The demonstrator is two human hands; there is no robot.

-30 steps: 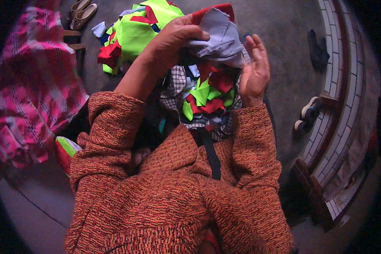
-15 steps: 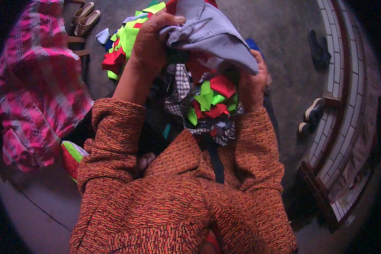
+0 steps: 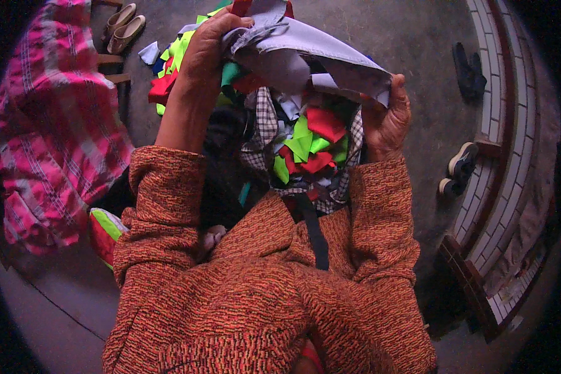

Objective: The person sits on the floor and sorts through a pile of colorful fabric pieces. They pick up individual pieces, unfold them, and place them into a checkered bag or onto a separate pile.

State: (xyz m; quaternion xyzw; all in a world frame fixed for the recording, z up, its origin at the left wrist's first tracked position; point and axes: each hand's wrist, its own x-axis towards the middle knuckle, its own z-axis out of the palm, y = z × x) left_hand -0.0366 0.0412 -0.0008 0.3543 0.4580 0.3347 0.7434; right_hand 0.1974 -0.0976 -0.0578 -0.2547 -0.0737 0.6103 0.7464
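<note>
My left hand (image 3: 210,47) and right hand (image 3: 388,124) both got fingers clamped on grey cloth (image 3: 330,48), bright scraps (image 3: 301,140) down below 'em.

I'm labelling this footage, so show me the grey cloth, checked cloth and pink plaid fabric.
Grey cloth (image 3: 315,45), head view, upper part.
Checked cloth (image 3: 263,121), head view, left side.
Pink plaid fabric (image 3: 62,131), head view, middle.

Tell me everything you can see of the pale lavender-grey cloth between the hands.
The pale lavender-grey cloth looks like woven fabric, with what appears to be a seam near its long edge. It is partly folded: bunched and creased at the left hand, which grips it, and drawn out to a corner held by the right hand. A shadowed flap hangs below. In the picture it sits just above the checked cloth; red fabric shows by its top.
</note>
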